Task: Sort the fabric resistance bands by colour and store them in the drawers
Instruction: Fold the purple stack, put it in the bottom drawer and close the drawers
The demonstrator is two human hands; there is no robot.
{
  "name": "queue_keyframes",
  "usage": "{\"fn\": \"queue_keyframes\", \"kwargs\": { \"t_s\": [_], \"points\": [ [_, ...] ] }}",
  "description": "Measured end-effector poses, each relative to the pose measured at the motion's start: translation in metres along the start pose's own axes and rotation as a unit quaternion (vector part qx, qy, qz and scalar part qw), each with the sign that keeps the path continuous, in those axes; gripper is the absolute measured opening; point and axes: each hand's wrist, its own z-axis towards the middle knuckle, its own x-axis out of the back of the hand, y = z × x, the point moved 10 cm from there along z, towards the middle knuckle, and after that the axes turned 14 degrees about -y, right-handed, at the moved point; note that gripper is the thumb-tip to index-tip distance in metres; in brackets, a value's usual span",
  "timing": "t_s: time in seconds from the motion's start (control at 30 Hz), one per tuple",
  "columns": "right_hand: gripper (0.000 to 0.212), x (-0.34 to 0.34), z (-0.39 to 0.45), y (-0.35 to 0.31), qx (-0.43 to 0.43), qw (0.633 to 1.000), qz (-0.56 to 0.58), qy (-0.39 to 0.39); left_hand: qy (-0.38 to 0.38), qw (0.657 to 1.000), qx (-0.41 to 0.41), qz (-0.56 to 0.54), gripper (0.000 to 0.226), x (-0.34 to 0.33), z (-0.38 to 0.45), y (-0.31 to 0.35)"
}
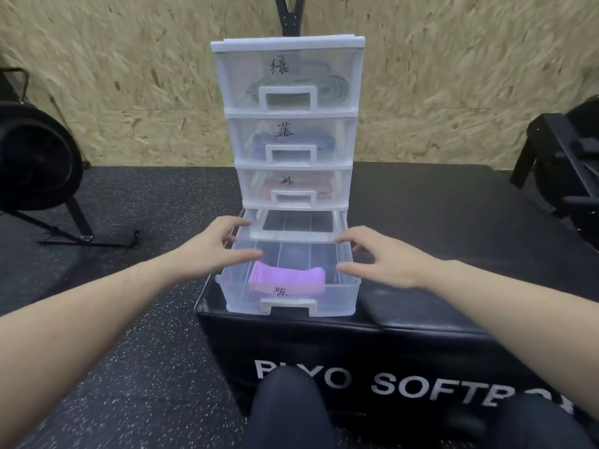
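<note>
On the left rim of the pulled-out clear plastic bottom drawer (343,280) the left hand (210,246) is spread, nothing gripped; folded purple fabric band (287,276) sits inside; right hand (379,256) likewise loose-fingered. Looks nearly finished, an even push is probably needed.

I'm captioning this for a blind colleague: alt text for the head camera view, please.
Both hands rest on the sides of the pulled-out bottom drawer, which holds a purple band. The three closed drawers above hold green, blue and pink bands.
</note>
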Motion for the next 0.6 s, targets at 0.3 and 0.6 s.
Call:
{"fn": "queue_keyframes", "kwargs": {
  "t_s": [0.3, 0.6],
  "points": [
    [0.055, -0.024, -0.013, 0.006, -0.003, 0.991, -0.129, 0.037, 0.045, 0.985, -0.018, 0.164, 0.078, -0.015, -0.03, -0.016],
    [0.09, 0.006, 0.02, 0.044, -0.095, 0.987, -0.03, 0.128, 0.128, 0.975, 0.08, 0.165, 0.093, 0.014, 0.016, -0.036]
  ]
}}
